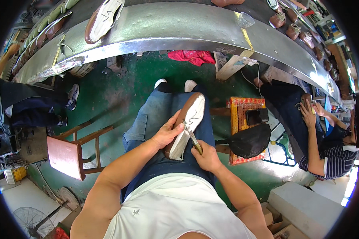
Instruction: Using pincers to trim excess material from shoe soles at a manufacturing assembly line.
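Observation:
Across my lap lies a brown shoe (196,111), its whitish underside facing up with a dark squiggle on it. My left hand (169,133) grips the shoe's left edge near the middle, with the thumb on top. In my right hand (207,156), the fingers are wrapped round the yellowish handle of a slim metal hand tool (193,138). The tool's metal end reaches up to the underside beside my left thumb. Its exact kind I cannot make out.
Ahead runs a metal-edged bench (167,24) bearing a similar shoe (104,20). On my right, a stool with a woven seat (238,111) holds a phone (257,116) and black pouch (249,141). A wooden stool (66,157) stands left. People work at both sides.

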Tool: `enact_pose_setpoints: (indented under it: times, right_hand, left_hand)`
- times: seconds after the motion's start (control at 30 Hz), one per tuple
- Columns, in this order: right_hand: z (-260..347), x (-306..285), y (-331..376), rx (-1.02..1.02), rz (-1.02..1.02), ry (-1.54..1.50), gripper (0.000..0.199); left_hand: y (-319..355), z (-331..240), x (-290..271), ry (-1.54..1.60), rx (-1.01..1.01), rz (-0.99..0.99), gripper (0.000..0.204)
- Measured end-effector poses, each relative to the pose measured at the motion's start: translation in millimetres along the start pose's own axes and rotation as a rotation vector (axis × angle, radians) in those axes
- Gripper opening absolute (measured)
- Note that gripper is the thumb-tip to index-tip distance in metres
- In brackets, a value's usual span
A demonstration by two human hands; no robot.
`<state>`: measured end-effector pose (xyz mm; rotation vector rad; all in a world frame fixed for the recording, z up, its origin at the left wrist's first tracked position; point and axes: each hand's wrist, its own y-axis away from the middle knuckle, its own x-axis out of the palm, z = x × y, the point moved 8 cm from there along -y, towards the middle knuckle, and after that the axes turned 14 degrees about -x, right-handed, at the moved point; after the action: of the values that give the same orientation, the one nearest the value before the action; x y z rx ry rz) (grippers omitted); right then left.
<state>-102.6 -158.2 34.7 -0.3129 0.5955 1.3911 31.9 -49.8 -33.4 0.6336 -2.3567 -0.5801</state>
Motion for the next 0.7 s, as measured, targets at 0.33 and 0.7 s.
enact_pose_setpoints:
  times: [0.33, 0.7]
  right_hand:
    - [11.7, -42.6, -37.6, 0.238, 0.361, -0.197, 0.026]
    - [-19.5, 15.2, -13.3, 0.124, -0.038, -0.215, 0.025]
  left_hand:
    - [-7.0, 15.8, -16.4, -0.253, 0.116, -0.295, 0.078]
    - [23.7, -38.6, 17.7, -0.984, 0.458, -0.402, 0.065]
